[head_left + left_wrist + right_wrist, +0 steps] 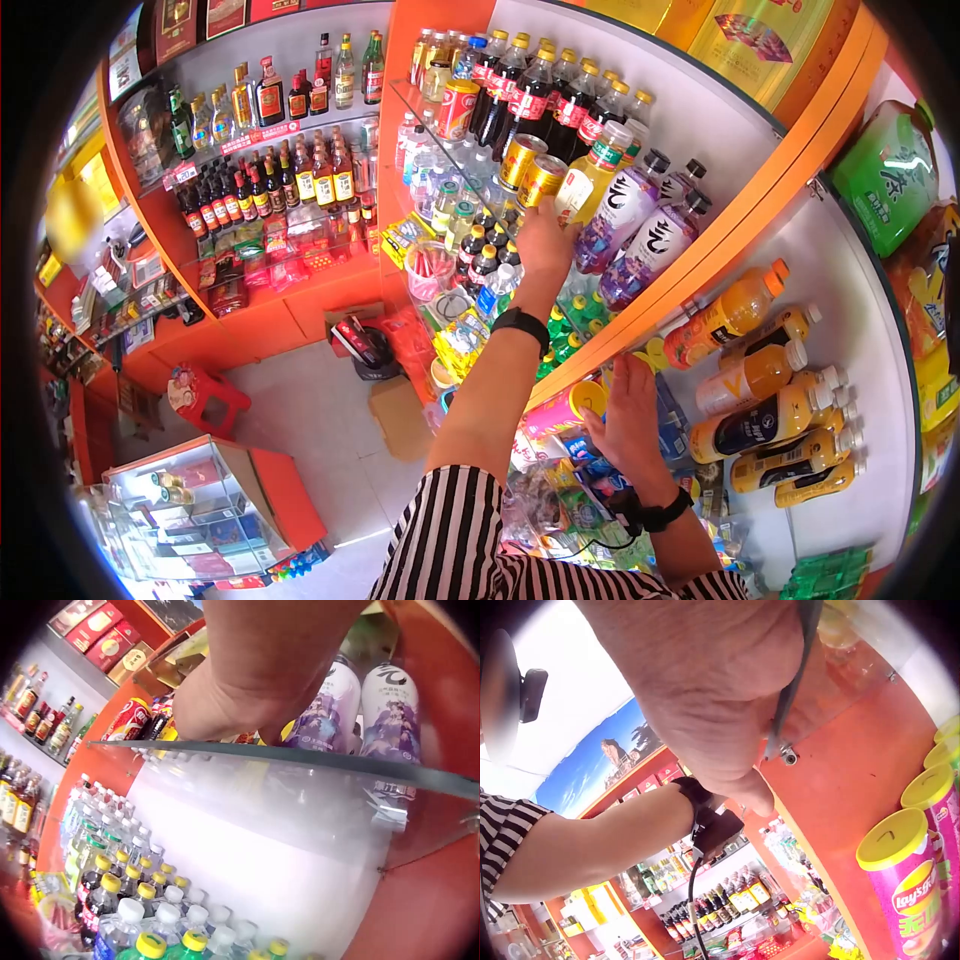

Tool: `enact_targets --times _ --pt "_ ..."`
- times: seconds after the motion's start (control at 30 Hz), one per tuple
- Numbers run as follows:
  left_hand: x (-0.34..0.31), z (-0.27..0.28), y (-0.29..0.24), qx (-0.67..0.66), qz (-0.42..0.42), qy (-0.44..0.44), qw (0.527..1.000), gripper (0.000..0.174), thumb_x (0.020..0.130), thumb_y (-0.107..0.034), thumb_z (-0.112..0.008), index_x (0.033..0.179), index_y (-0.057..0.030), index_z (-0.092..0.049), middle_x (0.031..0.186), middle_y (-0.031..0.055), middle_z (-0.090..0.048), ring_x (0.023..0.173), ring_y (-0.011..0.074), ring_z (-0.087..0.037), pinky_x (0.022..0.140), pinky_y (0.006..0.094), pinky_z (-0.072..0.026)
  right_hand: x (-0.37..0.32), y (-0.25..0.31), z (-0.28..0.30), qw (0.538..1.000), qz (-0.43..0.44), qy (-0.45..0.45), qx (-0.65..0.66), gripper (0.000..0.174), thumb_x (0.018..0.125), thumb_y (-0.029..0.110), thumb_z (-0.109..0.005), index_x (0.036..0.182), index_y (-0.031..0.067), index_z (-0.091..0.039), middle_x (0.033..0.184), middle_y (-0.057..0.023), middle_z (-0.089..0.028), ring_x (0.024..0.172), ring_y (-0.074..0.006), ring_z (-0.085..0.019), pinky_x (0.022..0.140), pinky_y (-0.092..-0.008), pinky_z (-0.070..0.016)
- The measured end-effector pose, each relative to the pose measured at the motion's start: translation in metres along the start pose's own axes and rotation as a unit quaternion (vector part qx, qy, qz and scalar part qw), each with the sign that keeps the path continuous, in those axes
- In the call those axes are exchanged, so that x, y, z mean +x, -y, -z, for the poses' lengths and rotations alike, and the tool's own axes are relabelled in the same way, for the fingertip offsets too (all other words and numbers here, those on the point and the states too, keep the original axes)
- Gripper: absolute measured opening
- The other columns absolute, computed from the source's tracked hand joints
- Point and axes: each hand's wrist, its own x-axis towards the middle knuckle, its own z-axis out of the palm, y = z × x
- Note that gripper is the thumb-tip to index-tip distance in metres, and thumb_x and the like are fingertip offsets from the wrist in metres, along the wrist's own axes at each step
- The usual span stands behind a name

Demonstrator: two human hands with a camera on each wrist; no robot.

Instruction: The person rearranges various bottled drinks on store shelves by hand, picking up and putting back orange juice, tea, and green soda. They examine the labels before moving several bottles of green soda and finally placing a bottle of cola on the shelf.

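Note:
My left hand (548,240) reaches onto the upper glass shelf and grips the lower part of a gold can (543,178). A second gold can (522,160) stands beside it, and a yellow drink bottle (590,180) is to its right. In the left wrist view, my left hand (247,682) is above the glass edge (300,756), its fingertips hidden. My right hand (630,420), fingers extended, is at the shelf divider above pink chip cans (565,408). The right wrist view shows the right hand (712,697) against a glass edge.
Dark cola bottles (530,95) stand behind the cans, and purple-labelled bottles (612,215) to their right. Orange juice bottles (730,310) occupy the shelf past the orange divider (700,255). Small bottles (112,900) crowd the level below. A red stool (205,395) stands on the floor.

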Motion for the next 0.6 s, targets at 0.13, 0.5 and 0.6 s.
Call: enact_targets --times 0.13,0.5,0.6 --pt "0.004 -0.001 -0.001 0.004 0.004 0.033 0.999 0.049 0.073 -0.03 -0.072 0.111 -0.0083 -0.05 0.097 0.0204 -0.057 0.088 0.0379 -0.059 0.075 0.0445 -0.0481 0.0 -0.001 0.001 1.0 -0.003 0.003 0.0 0.078 0.068 0.02 -0.072 0.126 -0.0124 -0.031 0.127 -0.0282 -0.036 0.12 -0.0427 -0.034 0.104 -0.0483 -0.0265" --pt "0.071 0.013 0.045 -0.043 -0.036 -0.117 0.992 0.051 0.085 -0.028 -0.055 0.126 -0.0018 -0.043 0.12 0.0271 -0.048 0.106 0.0423 -0.051 0.088 0.0459 -0.0439 0.0 -0.003 0.0 1.0 0.007 0.007 0.008 0.084 0.066 0.023 -0.073 0.128 -0.0123 -0.029 0.127 -0.0289 -0.035 0.118 -0.0438 -0.035 0.101 -0.0504 -0.0284" --pt "0.091 0.01 0.051 -0.042 0.039 -0.008 0.998 0.055 0.087 -0.032 -0.051 0.13 -0.0015 -0.037 0.122 0.0272 -0.047 0.111 0.0419 -0.049 0.091 0.0458 -0.0426 0.0 -0.004 -0.001 1.0 0.014 0.0 0.004 0.086 0.067 0.024 -0.073 0.129 -0.0126 -0.027 0.126 -0.0288 -0.035 0.117 -0.0438 -0.035 0.1 -0.0505 -0.0292"
